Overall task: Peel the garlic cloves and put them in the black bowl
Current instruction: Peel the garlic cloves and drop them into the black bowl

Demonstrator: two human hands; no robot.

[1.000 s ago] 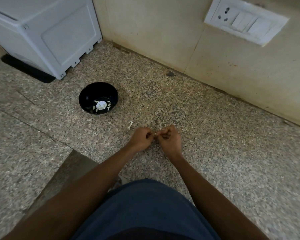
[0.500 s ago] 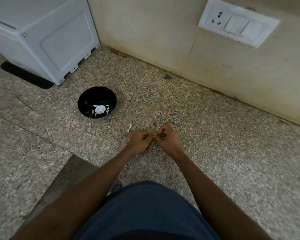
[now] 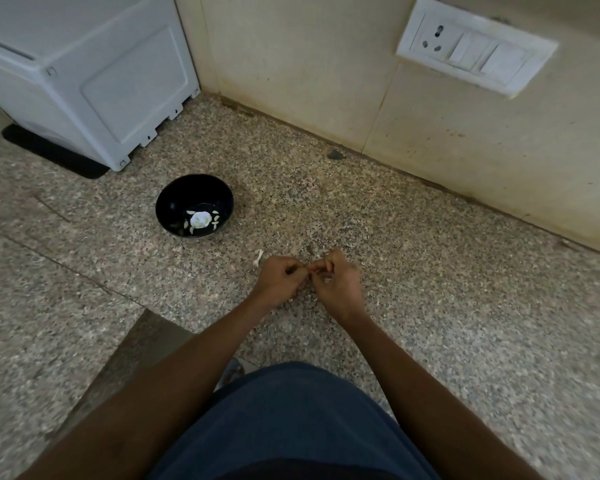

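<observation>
Far to the left a white appliance (image 3: 94, 74) stands on the speckled stone counter (image 3: 430, 289), with a dark mat (image 3: 52, 154) under its base. Nearer the middle sits the black bowl (image 3: 194, 205), upright, well apart from the hands and up-left of them. In its bottom lie several pale peeled garlic cloves (image 3: 200, 220) clustered around a larger white patch; whether that patch is garlic or a mark on the bowl I can't say. A small white scrap of peel (image 3: 258, 257) lies on the counter just left of the hands.

Both bare forearms reach forward from the bottom of the view and converge. The left hand (image 3: 280, 279) is knuckles-up, fingers curled in toward the palm, its thumb and fingertips pointing right to meet the other hand. The right hand (image 3: 336, 282) mirrors it, fingers curled, wrist bent slightly inward. Their fingertips touch at one spot, both pinching something very small between them, a garlic clove (image 3: 309, 270) by the look of it, though it is almost wholly hidden by the fingers and too small to make out clearly. The hands hover just above the counter.

On the right, a white switch plate (image 3: 475, 50) with a socket is fixed to the beige wall (image 3: 309, 64).
</observation>
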